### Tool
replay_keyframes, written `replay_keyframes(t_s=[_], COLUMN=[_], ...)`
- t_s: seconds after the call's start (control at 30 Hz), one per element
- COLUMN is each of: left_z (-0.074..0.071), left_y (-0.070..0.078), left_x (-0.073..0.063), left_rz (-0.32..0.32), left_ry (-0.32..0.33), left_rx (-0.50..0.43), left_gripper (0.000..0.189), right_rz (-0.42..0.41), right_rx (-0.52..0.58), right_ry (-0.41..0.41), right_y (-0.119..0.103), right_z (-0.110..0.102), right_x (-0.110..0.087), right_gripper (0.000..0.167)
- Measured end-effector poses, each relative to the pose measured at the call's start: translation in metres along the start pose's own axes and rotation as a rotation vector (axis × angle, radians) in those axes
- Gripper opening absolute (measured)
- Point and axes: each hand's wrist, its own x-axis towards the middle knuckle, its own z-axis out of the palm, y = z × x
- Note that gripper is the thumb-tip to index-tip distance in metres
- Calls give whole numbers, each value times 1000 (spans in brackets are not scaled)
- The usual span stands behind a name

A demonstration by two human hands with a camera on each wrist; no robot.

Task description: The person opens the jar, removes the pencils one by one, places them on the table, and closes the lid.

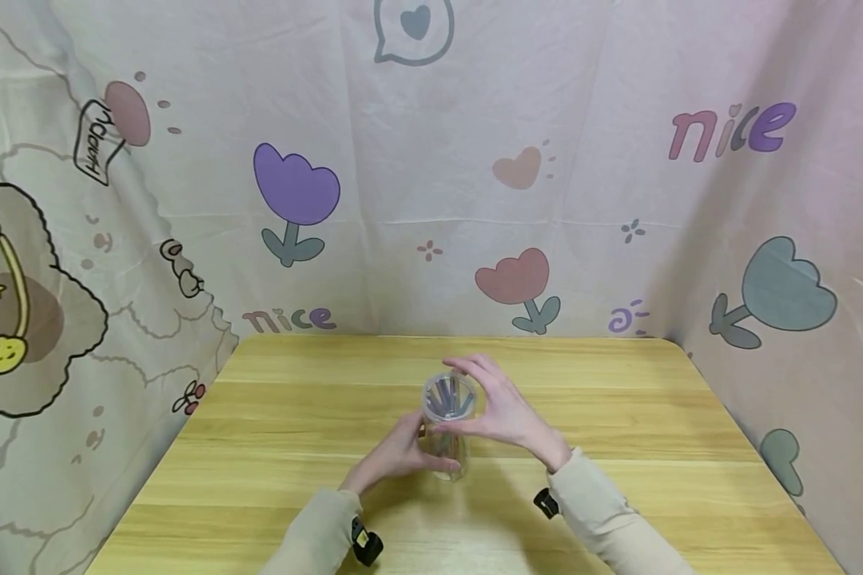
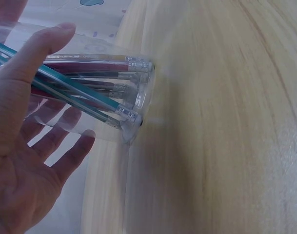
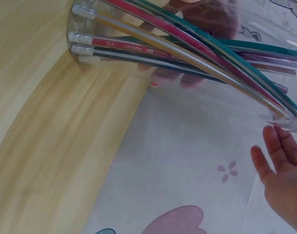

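Observation:
A clear cylindrical jar point(image 1: 449, 459) stands upright on the wooden table, with several pencils point(image 3: 138, 31) inside it, their eraser ends at the bottom. Teal, red, yellow and dark pencils point(image 2: 80, 87) show through its wall. My left hand point(image 1: 403, 450) grips the jar's lower body, thumb on the near side and fingers round the far side. Over the jar's round top point(image 1: 449, 397), my right hand point(image 1: 502, 407) curves with thumb at the near rim and fingers at the far rim. Whether that top is a separate lid, I cannot tell.
The wooden table point(image 1: 288, 399) reaches back to a printed cloth point(image 1: 417, 160) hung behind it, and more cloth hangs at both sides. A small black device point(image 1: 367, 545) sits at the left wrist, another point(image 1: 546, 503) at the right.

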Motion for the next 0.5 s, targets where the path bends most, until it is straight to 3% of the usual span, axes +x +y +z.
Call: replay_keyframes(t_s=[0.23,0.5], left_z=[1,1], left_y=[-1,0], left_x=[1,0], left_rz=[-11,-6], left_ry=[11,11], left_rx=[9,11], left_gripper=[93,91], right_rz=[-57,-59], right_rx=[100,232], right_ry=[-2,-71], right_y=[7,11], right_z=[-1,-2], right_x=[1,-1], right_gripper=[82,86])
